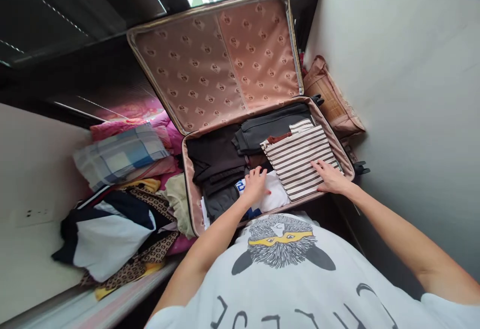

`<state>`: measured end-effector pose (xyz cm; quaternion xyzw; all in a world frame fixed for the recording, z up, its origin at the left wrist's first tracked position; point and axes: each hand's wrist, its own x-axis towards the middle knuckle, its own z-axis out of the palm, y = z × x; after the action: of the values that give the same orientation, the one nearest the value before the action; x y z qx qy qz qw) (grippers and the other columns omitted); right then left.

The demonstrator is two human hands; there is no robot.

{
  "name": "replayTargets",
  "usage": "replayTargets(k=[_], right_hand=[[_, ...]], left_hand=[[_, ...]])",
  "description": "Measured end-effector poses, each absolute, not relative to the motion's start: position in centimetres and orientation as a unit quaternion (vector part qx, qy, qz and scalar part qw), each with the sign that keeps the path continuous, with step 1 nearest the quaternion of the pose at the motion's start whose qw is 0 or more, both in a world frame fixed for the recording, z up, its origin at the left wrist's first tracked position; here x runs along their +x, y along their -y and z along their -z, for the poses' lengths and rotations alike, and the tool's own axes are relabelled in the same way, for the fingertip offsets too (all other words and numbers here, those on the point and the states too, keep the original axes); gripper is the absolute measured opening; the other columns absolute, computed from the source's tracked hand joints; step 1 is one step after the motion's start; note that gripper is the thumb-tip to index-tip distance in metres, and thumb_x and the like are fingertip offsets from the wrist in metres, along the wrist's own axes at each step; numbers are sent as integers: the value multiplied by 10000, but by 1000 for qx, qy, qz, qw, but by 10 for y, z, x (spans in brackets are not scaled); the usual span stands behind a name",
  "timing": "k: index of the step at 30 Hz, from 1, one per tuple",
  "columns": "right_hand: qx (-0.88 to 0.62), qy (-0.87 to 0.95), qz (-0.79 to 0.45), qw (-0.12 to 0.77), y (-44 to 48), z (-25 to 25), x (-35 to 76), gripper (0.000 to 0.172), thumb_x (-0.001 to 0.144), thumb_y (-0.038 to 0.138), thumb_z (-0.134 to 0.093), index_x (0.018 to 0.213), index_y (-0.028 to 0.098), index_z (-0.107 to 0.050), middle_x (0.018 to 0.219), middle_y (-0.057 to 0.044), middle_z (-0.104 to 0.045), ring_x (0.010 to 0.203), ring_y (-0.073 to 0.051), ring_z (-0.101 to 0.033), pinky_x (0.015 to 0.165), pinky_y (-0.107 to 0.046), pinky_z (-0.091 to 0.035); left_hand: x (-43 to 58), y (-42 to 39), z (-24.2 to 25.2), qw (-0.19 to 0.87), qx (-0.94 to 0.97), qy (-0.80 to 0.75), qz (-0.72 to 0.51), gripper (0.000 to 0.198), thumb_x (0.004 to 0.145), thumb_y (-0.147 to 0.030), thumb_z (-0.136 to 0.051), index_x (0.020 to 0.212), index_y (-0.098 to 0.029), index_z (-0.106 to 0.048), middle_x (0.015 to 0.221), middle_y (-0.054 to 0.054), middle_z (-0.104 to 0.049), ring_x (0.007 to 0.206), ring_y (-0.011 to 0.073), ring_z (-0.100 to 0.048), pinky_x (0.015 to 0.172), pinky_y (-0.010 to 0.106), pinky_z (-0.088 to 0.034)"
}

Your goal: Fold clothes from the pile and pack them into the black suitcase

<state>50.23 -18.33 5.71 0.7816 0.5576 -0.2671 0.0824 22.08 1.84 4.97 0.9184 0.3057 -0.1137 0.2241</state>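
An open suitcase (192,204) with a pink lining holds folded clothes. My right hand (330,176) lies on a folded striped garment (300,161) at the suitcase's right side, its fingers spread. To the left of it, my left hand (256,187) rests with bent, slightly parted fingers on a white folded garment (276,192) with blue print. Black folded clothes (215,156) fill the suitcase's left part. Dark grey folded trousers (275,126) lie toward the hinge side, partly under the striped garment.
The suitcase lid (221,59) stands raised against the window side. A heap with a checked cloth (122,155) and a navy-and-white garment (112,234) is at the left. A brown package (332,96) leans by the right wall (408,94).
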Motion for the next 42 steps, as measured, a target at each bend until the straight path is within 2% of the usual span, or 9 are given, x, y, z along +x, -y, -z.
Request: replayTargets(k=[2, 6, 12, 17, 20, 26, 30, 36, 42], right_hand=[[775, -569, 265, 76, 189, -55, 508, 983, 782, 362, -732, 1646, 202, -293, 1666, -241, -298, 1416, -439, -467, 1043, -596, -501], [761, -586, 272, 67, 193, -50, 521, 865, 822, 329, -694, 1609, 205, -355, 1669, -213, -309, 1445, -386, -450, 1059, -537, -501], [697, -685, 171, 120, 177, -50, 528, 968, 647, 127, -736, 1558, 132, -408, 1562, -289, -411, 1342, -431, -493, 1000, -543, -481], [637, -762, 78, 92, 173, -44, 530, 476, 904, 90, -515, 1373, 51, -580, 1307, -275, -604, 1160, -344, -580, 917, -422, -460], [616, -782, 78, 59, 174, -50, 534, 361, 988, 85, -397, 1221, 88, -672, 1173, -225, -667, 1046, -291, -610, 890, -387, -440], [660, -739, 124, 51, 151, -103, 543, 276, 879, 67, -516, 1028, 157, -730, 1004, -140, -715, 974, -259, -626, 836, -331, -423], [729, -674, 106, -45, 126, -156, 566, 248, 824, 101, -521, 963, 155, -719, 1008, -112, -737, 954, -234, -654, 801, -301, -438], [783, -576, 55, -229, 103, -226, 599, 271, 925, 303, -465, 999, 206, -707, 832, -80, -702, 770, -219, -619, 721, -338, -505], [788, -568, 38, -235, 114, -266, 586, 284, 910, 333, -479, 1041, 228, -708, 838, -99, -694, 842, -274, -655, 780, -404, -541]], left_hand=[[219, -9, -45, 172, 917, -332, 137, 972, 694, -384, -931, 1529, -226, -460, 1585, 210, -418, 1348, 406, -474, 1043, 511, -457], [208, 2, -45, 145, 915, -340, 165, 1008, 736, -462, -897, 1562, -181, -391, 1515, 228, -457, 1230, 366, -549, 1018, 456, -460], [218, 3, -47, 115, 918, -324, 199, 982, 757, -500, -866, 1543, -141, -400, 1483, 248, -471, 1239, 393, -542, 1038, 477, -436], [219, 3, -47, 105, 920, -312, 212, 955, 803, -487, -818, 1565, -141, -359, 1537, 269, -433, 1259, 398, -541, 1037, 470, -424], [217, 3, -47, 114, 920, -311, 211, 931, 821, -467, -795, 1575, -151, -350, 1555, 273, -414, 1274, 406, -537, 1032, 464, -424], [213, -12, -57, 164, 908, -317, 218, 747, 888, -417, -717, 1544, -221, -419, 1456, 212, -483, 1233, 378, -559, 1000, 475, -441], [212, -19, -64, 158, 917, -326, 170, 590, 920, -368, -679, 1475, -264, -509, 1481, 184, -471, 1299, 370, -494, 1045, 507, -407], [214, -22, -55, 181, 914, -345, 113, 499, 934, -343, -674, 1416, -259, -578, 1480, 156, -475, 1316, 323, -490, 1046, 473, -408], [213, -43, -58, 189, 897, -397, 51, 399, 960, -330, -619, 1343, -224, -648, 1403, 160, -537, 1248, 317, -540, 1030, 474, -425]])
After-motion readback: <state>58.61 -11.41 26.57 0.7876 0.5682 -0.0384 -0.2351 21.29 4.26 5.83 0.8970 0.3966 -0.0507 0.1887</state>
